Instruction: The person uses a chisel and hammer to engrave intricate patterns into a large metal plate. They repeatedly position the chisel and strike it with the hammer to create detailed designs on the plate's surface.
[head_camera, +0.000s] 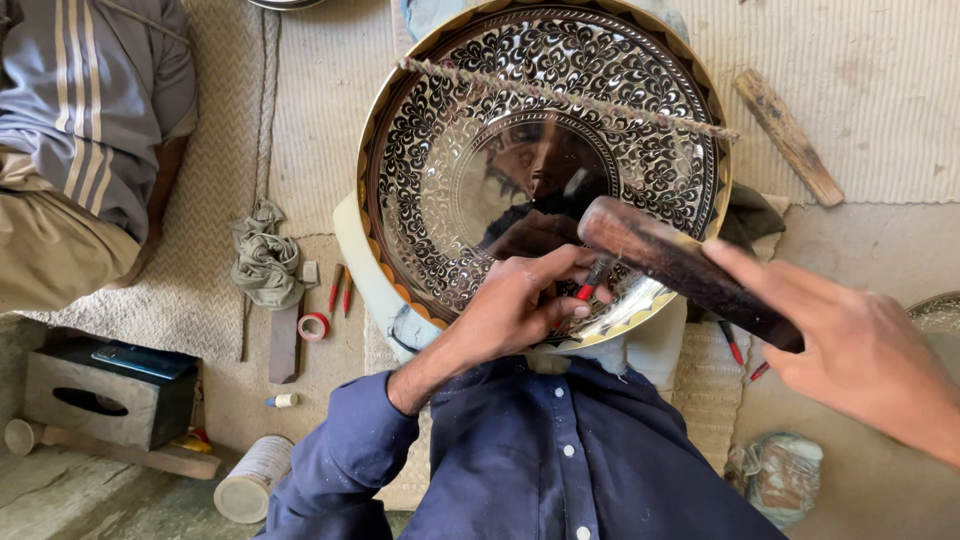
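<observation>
Two hands: both work at the near rim of the tray, the landmark for every place below.
Tray: large round brass tray (450, 150), polished mirror centre, wide band of dense black-and-silver floral engraving, scalloped gold rim; it leans tilted against the person's lap.
Left hand: left hand (525, 300) lies on the tray's lower rim, fingers pinched around a thin chisel (592, 280) with a red band, its tip against the metal.
Right hand: right hand (850, 345) is clenched on the handle of a dark, worn wooden mallet (665, 265), whose rounded head hangs just above the chisel's top.
Cord: rough twisted cord (570, 98) stretches across the tray's upper half.
Left of tray: crumpled grey-green rag (265, 258), red tape roll (314, 326), flat file (284, 340).
Right of tray: weathered wooden stick (788, 137) on a woven mat (860, 90).
</observation>
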